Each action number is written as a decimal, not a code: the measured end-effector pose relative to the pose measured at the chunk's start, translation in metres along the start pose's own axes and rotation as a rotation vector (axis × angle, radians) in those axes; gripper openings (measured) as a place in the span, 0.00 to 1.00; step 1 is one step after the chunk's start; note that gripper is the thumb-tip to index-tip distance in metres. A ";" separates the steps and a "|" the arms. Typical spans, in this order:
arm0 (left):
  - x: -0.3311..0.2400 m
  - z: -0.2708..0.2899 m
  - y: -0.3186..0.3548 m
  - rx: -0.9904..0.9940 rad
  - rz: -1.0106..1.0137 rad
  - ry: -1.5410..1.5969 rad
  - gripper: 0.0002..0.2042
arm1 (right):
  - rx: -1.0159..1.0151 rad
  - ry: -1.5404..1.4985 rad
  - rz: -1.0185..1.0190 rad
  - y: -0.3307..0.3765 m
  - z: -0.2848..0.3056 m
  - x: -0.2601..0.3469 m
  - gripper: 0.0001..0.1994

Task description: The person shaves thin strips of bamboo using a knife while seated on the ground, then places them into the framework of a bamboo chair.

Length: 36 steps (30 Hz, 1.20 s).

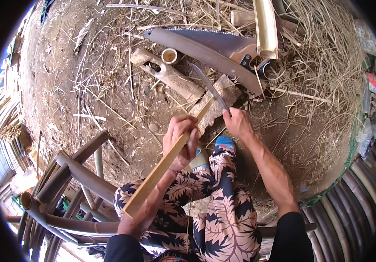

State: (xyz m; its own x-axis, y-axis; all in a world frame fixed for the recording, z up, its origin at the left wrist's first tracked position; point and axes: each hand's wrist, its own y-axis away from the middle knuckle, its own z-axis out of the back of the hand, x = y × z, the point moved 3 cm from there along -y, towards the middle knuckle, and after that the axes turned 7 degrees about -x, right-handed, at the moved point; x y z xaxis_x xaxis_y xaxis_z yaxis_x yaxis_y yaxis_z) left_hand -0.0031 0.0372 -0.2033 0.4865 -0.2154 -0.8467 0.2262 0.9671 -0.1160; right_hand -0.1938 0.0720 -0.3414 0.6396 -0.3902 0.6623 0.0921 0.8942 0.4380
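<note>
My left hand is closed around a long, flat bamboo strip. The strip slants from over my left forearm up to a rough wooden block, where its far end rests. In my right hand is a knife with a narrow, slightly curved dark blade; my fingers wrap its handle, which is hidden. The blade points up and left, crossing over the block at the strip's far end. Whether the edge touches the strip, I cannot tell.
Beyond the block lie a notched log, a short bamboo cup, a handsaw with a dark curved piece beside it, and a split bamboo length. Shavings cover the ground. A bamboo frame stands left; bamboo poles lie right.
</note>
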 end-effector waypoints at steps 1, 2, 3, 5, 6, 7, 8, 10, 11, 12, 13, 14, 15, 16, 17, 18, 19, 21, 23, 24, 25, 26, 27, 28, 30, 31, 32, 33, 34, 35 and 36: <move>0.003 -0.002 -0.003 -0.024 0.012 0.011 0.04 | -0.024 -0.032 0.081 0.005 0.011 0.018 0.13; -0.001 -0.001 -0.007 0.011 -0.022 -0.025 0.04 | -0.264 -0.120 0.270 0.007 0.023 0.039 0.13; -0.003 0.001 -0.006 0.013 -0.010 -0.028 0.03 | -0.492 -0.212 0.451 0.016 0.031 0.058 0.13; -0.004 0.002 -0.009 0.014 0.005 -0.030 0.03 | -0.457 -0.146 0.442 0.019 0.023 0.055 0.13; -0.005 0.000 -0.010 0.007 -0.011 -0.024 0.03 | -0.359 -0.013 0.359 0.017 0.005 0.029 0.13; -0.004 -0.002 -0.009 0.001 -0.037 -0.026 0.03 | -0.263 0.120 0.272 0.015 -0.010 0.002 0.14; -0.004 -0.005 -0.005 -0.003 -0.064 -0.025 0.04 | -0.018 0.196 -0.056 0.003 -0.022 -0.033 0.15; 0.004 -0.009 -0.021 -0.039 -0.147 -0.027 0.04 | -0.159 0.133 0.075 -0.008 -0.013 -0.037 0.15; 0.007 -0.009 -0.022 -0.020 -0.157 -0.023 0.05 | -0.142 0.100 0.082 0.004 -0.016 -0.039 0.15; 0.006 -0.008 -0.020 -0.010 -0.154 -0.015 0.05 | -0.206 0.041 0.093 0.016 -0.006 -0.025 0.15; 0.006 -0.009 -0.020 0.054 -0.136 -0.041 0.07 | -0.274 -0.018 0.100 0.028 0.005 -0.011 0.15; 0.015 -0.017 -0.024 0.042 -0.087 -0.042 0.10 | -0.366 -0.073 0.133 0.029 0.021 0.003 0.15; 0.026 -0.028 -0.023 0.039 -0.036 -0.042 0.14 | -0.391 -0.162 0.075 0.040 0.029 0.003 0.15; 0.035 -0.040 -0.027 0.080 0.135 0.032 0.16 | -0.367 -0.190 -0.056 0.051 0.035 0.001 0.15; 0.047 -0.050 -0.030 0.118 0.307 0.104 0.17 | -0.338 -0.222 -0.184 0.062 0.042 -0.002 0.17; 0.066 -0.061 -0.031 0.146 0.292 -0.007 0.17 | -0.292 -0.288 -0.369 0.072 0.043 -0.012 0.19; 0.071 -0.069 -0.038 0.112 0.297 -0.009 0.17 | -0.431 -0.402 -0.326 0.083 0.051 -0.007 0.12; 0.074 -0.067 -0.047 0.032 0.347 -0.069 0.13 | -0.351 -0.284 -0.360 0.106 0.073 -0.010 0.17; 0.052 -0.044 -0.055 -0.104 0.451 -0.091 0.10 | -0.495 -0.058 -0.094 0.135 0.104 0.012 0.19; 0.036 -0.027 -0.056 -0.098 0.418 -0.144 0.11 | -0.571 0.048 0.044 0.145 0.120 0.029 0.21; 0.021 -0.008 -0.051 -0.095 0.400 -0.162 0.12 | -0.579 -0.043 0.036 0.154 0.131 0.038 0.23; 0.008 0.015 -0.043 -0.139 0.449 0.014 0.14 | -0.565 -0.065 0.047 0.158 0.146 0.058 0.24; -0.014 0.033 -0.037 -0.165 0.473 0.201 0.16 | -0.571 -0.085 0.052 0.162 0.161 0.073 0.26; -0.034 0.050 -0.022 -0.156 0.585 0.414 0.17 | -0.606 -0.031 0.141 0.161 0.171 0.085 0.27; -0.105 0.091 -0.001 -0.094 0.677 0.676 0.18 | -0.540 -0.030 0.162 0.166 0.199 0.136 0.28; -0.131 0.111 0.014 -0.061 0.680 0.721 0.18 | -0.495 -0.021 0.177 0.174 0.213 0.166 0.28; -0.139 0.130 0.030 0.021 0.615 0.683 0.18 | -0.345 0.085 0.156 0.183 0.223 0.192 0.31; -0.170 0.148 0.041 0.051 0.604 0.571 0.18 | -0.518 0.084 0.393 0.195 0.223 0.210 0.31; -0.190 0.158 0.050 0.051 0.581 0.648 0.18 | -0.650 0.108 0.591 0.200 0.224 0.225 0.31; -0.206 0.168 0.065 0.042 0.563 0.727 0.17 | -0.768 0.133 0.797 0.211 0.222 0.241 0.30; -0.223 0.179 0.078 0.047 0.535 0.668 0.17 | -0.668 0.153 0.796 0.227 0.221 0.262 0.28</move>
State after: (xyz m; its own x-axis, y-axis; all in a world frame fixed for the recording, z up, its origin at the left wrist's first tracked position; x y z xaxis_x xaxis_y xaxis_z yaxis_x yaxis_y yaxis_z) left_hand 0.0572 0.1362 0.0698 -0.0578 0.4071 -0.9116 0.1499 0.9063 0.3952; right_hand -0.1742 0.1240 0.0657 0.7854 0.3542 0.5077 -0.0251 0.8377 -0.5456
